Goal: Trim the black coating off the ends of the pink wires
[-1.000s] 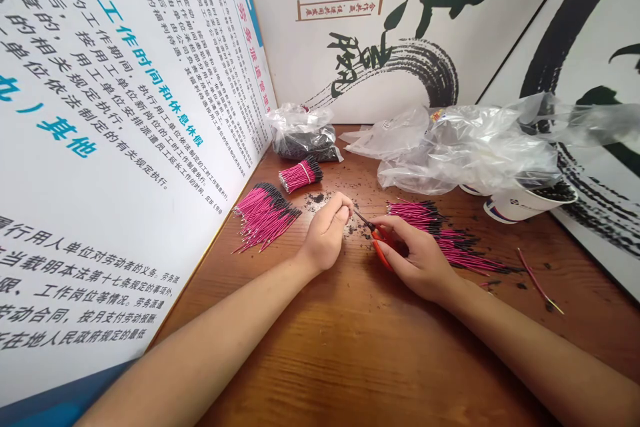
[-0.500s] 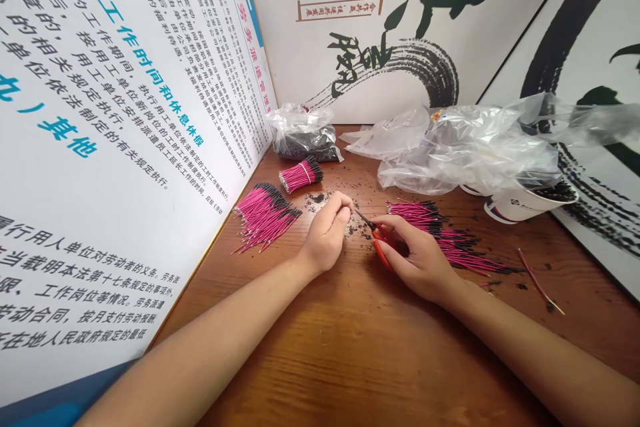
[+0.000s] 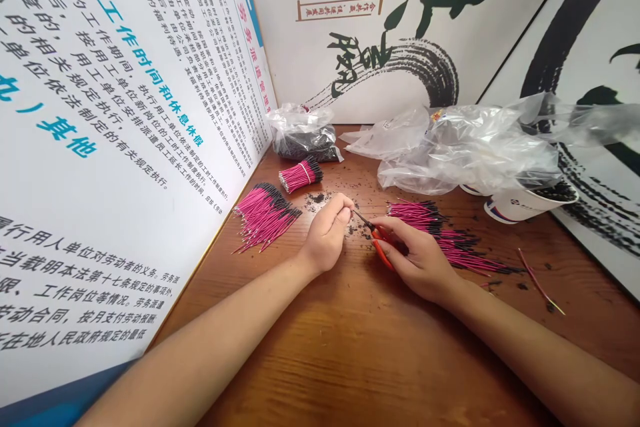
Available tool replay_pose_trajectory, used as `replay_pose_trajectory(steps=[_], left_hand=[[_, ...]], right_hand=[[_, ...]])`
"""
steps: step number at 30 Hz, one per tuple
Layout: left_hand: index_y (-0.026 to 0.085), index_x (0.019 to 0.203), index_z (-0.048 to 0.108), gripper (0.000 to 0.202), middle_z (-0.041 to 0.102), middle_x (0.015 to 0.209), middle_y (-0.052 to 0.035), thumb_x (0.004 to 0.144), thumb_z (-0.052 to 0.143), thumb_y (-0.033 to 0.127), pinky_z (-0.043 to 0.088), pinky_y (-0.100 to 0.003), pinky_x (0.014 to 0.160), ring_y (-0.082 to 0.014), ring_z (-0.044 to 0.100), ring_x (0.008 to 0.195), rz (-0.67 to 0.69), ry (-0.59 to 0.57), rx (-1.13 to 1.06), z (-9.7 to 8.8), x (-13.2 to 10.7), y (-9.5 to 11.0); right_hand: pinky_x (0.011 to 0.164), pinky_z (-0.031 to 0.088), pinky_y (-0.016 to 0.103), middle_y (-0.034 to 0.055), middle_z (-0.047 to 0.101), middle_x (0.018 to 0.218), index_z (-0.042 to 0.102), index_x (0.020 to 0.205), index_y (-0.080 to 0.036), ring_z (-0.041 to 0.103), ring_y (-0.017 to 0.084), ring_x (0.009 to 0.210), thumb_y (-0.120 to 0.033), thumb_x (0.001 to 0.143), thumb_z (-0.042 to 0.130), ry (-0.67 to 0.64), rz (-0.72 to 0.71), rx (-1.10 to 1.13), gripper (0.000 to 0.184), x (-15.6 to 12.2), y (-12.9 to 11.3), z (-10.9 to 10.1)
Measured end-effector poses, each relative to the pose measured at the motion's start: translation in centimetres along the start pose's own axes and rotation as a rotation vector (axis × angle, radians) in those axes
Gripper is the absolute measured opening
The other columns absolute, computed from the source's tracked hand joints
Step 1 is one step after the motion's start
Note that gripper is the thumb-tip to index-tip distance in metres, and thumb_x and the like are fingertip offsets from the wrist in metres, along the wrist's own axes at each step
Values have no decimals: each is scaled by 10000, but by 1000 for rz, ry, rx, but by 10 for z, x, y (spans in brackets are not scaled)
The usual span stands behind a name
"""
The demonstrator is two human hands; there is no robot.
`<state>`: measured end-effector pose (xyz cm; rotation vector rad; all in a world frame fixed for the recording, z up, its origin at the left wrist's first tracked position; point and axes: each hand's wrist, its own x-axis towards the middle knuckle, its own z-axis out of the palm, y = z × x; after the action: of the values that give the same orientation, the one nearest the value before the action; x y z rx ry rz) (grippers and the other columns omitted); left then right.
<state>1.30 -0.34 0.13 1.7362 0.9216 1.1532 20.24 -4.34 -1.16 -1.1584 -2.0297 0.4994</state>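
Observation:
My right hand point(image 3: 423, 253) is closed round the orange handles of a small pair of scissors point(image 3: 383, 247), whose dark blades point left. The blade tips meet the fingertips of my left hand point(image 3: 327, 233), which is closed in a pinch. What the left fingers hold is hidden behind them. Left of that hand lies a loose pile of magenta wires with black ends point(image 3: 267, 217). Behind it is a tied bundle of the same wires point(image 3: 301, 175). Beyond my right hand, more magenta wires point(image 3: 465, 250) are spread out, partly covered by the hand.
Black scraps point(image 3: 317, 198) litter the brown table point(image 3: 320, 353). A clear bag of black pieces point(image 3: 305, 140) stands at the back left. Plastic bags point(image 3: 465, 147) cover paper cups point(image 3: 525, 207) at the back right. A single wire point(image 3: 540, 283) lies far right. Printed panels point(image 3: 125, 113) wall the table.
The scissor handles have drawn slightly closer together in my right hand. My left hand stays in nearly the same place.

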Motion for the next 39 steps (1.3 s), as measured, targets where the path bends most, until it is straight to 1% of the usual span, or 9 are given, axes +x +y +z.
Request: replay_pose_trajectory(steps=[4,7,16,20,25,29,36,39], left_hand=[[198,802,422,226,381,714,15,974,352,327,320,-286,638,-144,352,665,-17,-10,-37,0,0,-2],[198,806,427,221,375,703,18,974,357,324,314,-287,630,-142,343,654,-25,-12,-41,0,0,-2],[194,801,434,223,372,683,24,978,357,305,308,-292,633,-139,344,644,-12,-21,-42,-1,0,-3],[191,786,436,234,378,697,18,981,349,287,308,-294,645,-141,350,663,6,-21,-56,0,0,-1],[190,773,426,244,378,696,20,981,350,291,297,-293,640,-137,338,656,-8,-23,-67,0,0,1],[189,759,418,256,368,682,24,978,354,302,288,-292,627,-132,328,637,-31,-23,-70,0,-1,1],[188,767,428,246,370,680,24,973,359,304,282,-292,619,-132,330,631,-36,-34,-78,0,-1,-1],[190,746,412,261,361,670,24,975,357,303,282,-291,618,-133,324,633,-24,-38,-99,-1,-1,-1]], right_hand=[[734,518,274,40,698,938,559,1189,-219,662,177,784,-247,957,509,15,8,-5,239,0,-1,0],[700,504,268,29,688,907,558,1176,-216,645,168,749,-251,954,519,3,18,0,229,1,-3,0],[754,504,277,38,707,979,563,1178,-220,671,180,818,-230,955,509,-15,4,-2,230,1,-3,-2],[770,504,272,40,709,991,563,1202,-216,674,178,829,-224,960,504,6,2,-14,249,0,-2,-1],[720,498,251,24,693,928,570,1183,-210,649,160,765,-228,951,527,-2,13,23,236,0,-3,-1],[701,492,252,27,689,921,570,1182,-202,641,160,752,-235,947,528,-13,22,26,241,1,-3,-1],[758,496,261,37,710,1011,570,1204,-220,670,174,836,-224,955,514,-13,-4,25,255,0,-1,-1],[762,493,257,35,707,1010,571,1208,-220,667,172,839,-224,958,513,8,2,20,256,0,-1,-1]])
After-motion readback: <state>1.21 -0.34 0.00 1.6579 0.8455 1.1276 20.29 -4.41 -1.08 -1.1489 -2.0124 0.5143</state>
